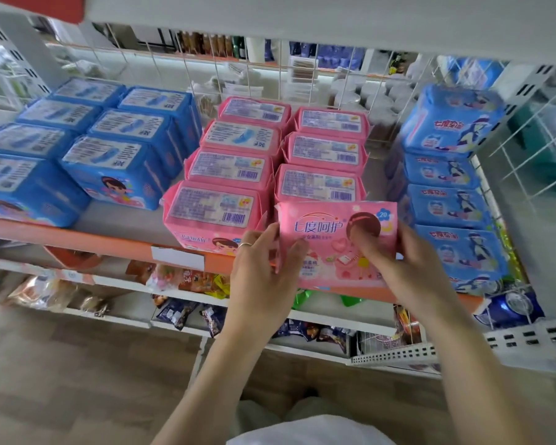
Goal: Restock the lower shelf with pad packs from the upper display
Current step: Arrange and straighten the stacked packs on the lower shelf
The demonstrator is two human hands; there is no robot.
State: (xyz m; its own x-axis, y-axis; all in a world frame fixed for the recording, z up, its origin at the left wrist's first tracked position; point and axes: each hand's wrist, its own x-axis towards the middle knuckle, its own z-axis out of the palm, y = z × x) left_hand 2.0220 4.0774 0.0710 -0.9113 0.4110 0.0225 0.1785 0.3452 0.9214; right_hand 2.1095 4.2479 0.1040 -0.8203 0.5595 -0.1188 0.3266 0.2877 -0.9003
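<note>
At the shelf's front edge [126, 244], both hands, left hand [264, 271] and right hand [402, 268], hold one pink pack [328, 232], which might slip and fall.

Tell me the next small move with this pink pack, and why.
Probably ease the pink pack back into the open front slot of the right pink column. Both the left hand and the right hand grip it upright at the shelf edge, and that column stops short of its neighbour.
</note>
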